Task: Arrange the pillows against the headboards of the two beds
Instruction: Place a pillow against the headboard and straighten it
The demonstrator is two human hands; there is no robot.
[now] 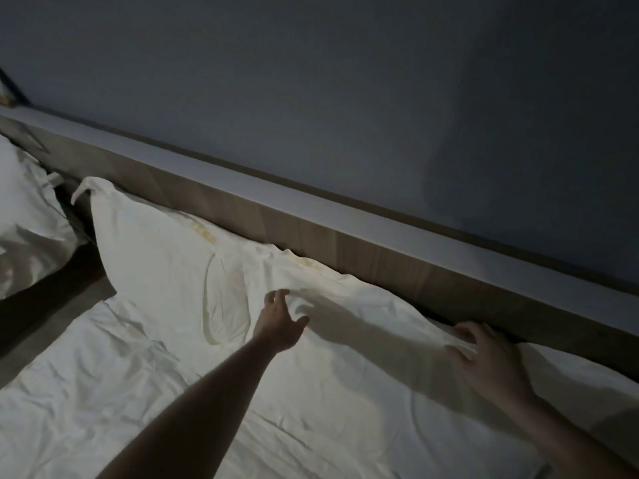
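Two white pillows lie on the near bed along the wooden headboard point(380, 259). The left pillow point(155, 257) leans against it, one corner sticking up. The right pillow point(363, 354) overlaps the left one and lies flatter. My left hand point(280, 321) reaches over the seam between them, fingers spread and loosely bent, holding nothing. At the right pillow's far edge by the headboard, my right hand point(487, 361) has its fingers curled over the bunched fabric. A third pillow point(24, 205) rests on the second bed at the far left.
A grey ledge point(311, 202) caps the headboard below a dark wall. A narrow dark gap point(52, 288) separates the two beds. A crumpled white duvet point(86, 392) covers the near bed. The room is dim.
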